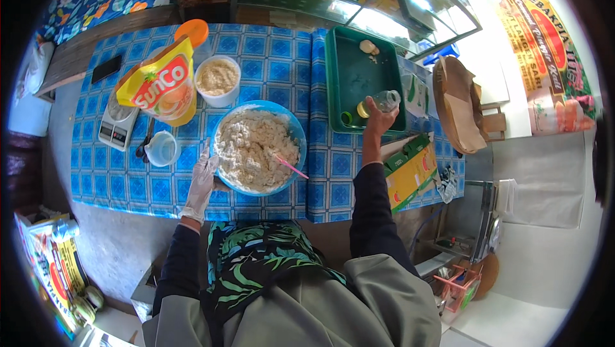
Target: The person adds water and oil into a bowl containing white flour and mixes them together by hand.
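A blue bowl (303, 145) filled with crumbly, pale flour mixture (253, 145) stands on the table in front of me. A pink handle (291, 166) sticks out of the mixture at its right side. My left hand (202, 179), in a thin clear glove, grips the bowl's left rim. Off to the right, my bare right hand (380, 120) holds a small clear bottle (387, 99), tilted, with yellowish liquid inside, over the near edge of a green tray (334, 78). In that tray lie a green cap (346, 117) and, farther back, a pale dough lump (368, 46).
Left of the bowl stand a tub of pale crumbs (218, 81), a yellow oil pouch (163, 84), a clear cup (163, 148), scissors (146, 142) and a kitchen scale (117, 130). An open carton (413, 171) lies right, below the tray. Behind rises a glass case (359, 10).
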Tool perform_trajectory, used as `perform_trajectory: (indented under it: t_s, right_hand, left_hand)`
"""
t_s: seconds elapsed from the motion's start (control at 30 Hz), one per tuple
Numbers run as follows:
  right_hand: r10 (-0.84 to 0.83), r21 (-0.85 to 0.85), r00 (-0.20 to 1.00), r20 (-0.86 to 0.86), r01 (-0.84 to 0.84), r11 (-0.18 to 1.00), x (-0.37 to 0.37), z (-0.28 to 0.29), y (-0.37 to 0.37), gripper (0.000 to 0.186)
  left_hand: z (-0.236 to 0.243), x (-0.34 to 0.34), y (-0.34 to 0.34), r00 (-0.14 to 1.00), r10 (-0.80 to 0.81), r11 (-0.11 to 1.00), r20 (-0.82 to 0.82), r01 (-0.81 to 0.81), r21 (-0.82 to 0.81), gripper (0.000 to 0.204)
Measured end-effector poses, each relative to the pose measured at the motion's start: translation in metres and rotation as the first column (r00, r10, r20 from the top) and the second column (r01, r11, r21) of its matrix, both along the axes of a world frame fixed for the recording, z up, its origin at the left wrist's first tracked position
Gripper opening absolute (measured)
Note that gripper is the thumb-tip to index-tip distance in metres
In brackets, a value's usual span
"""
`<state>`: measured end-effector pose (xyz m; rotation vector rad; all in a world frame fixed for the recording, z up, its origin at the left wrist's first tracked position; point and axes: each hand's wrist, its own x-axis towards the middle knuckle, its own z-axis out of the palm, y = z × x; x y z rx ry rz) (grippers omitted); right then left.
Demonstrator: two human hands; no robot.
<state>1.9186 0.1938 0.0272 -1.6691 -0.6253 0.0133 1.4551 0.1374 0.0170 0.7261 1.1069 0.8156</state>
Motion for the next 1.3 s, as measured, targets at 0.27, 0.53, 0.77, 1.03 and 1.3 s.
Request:
perform_trajectory:
  t_s: [0.27, 0.53, 0.77, 1.03, 1.3]
  right_hand:
    - [0.269, -0.386, 0.817, 0.510, -0.061, 0.920, -0.027, 0.033, -0.012, 0.057]
    - [0.747, -0.679, 0.139, 0.650, -0.335, 0.654, -0.119, 0.068, -0.053, 0.060]
    - [0.796, -0.744, -0.022, 0.605, -0.370, 0.556, -0.167, 0.051, -0.041, 0.063]
    - [0.725, -0.662, 0.219, 0.653, -0.302, 0.687, -0.175, 0.046, -0.011, 0.065]
    - [0.691, -0.115, 0.644, -0.327, -0.753, 0.647, -0.134, 0.087, -0.027, 0.060]
  left_hand:
    - [0.004, -0.007, 0.002, 0.997, -0.074, 0.997, -0.006, 0.074, 0.033, 0.064]
    - [-0.007, -0.012, 0.001, 0.994, -0.053, 0.998, 0.100, 0.055, -0.013, 0.067]
    - [0.001, -0.014, 0.004, 0.979, -0.099, 0.992, 0.178, 0.112, -0.064, 0.067]
    - [-0.002, -0.019, 0.006, 0.965, -0.112, 0.990, 0.237, 0.129, -0.059, 0.073]
    - [-0.005, -0.019, 0.005, 0.970, -0.119, 0.991, 0.214, 0.129, -0.032, 0.068]
